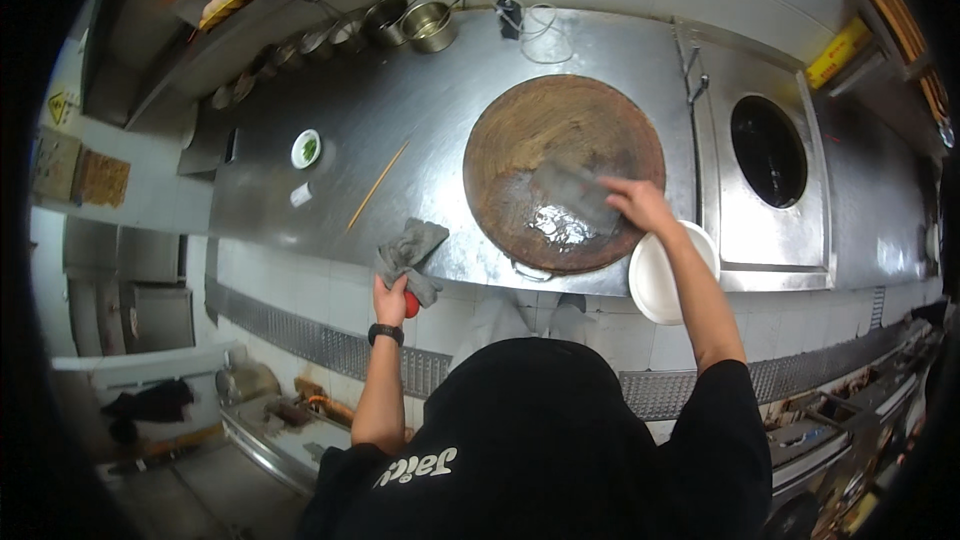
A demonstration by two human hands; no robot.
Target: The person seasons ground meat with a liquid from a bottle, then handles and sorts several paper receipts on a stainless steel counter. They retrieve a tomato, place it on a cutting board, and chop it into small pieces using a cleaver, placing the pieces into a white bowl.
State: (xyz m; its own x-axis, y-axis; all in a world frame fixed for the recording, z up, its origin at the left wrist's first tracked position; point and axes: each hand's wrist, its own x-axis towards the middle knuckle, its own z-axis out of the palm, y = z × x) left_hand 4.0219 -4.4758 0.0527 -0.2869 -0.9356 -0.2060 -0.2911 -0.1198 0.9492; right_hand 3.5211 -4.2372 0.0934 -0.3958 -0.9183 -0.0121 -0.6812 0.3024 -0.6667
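Observation:
My right hand (pixel 637 202) grips a cleaver (pixel 574 195) whose broad grey blade is blurred. The blade is over a round wooden chopping block (pixel 562 109), and the block's near part is wet and shiny. My left hand (pixel 390 301) holds a grey cloth (pixel 409 251) at the counter's front edge. A smooth red round object (pixel 412 304), perhaps a tomato, shows beside the left palm, partly hidden by cloth and fingers. Under my right forearm, a white oval dish (pixel 651 281) overhangs the edge and is partly covered by the arm.
On the steel counter (pixel 420 105) lie a thin wooden stick (pixel 378 186), a small white bowl (pixel 306 149) with chopped greens and a white piece (pixel 301 195). Metal pots (pixel 429 28) and a coiled cable (pixel 546 37) line the back. A round opening (pixel 768 151) is at right.

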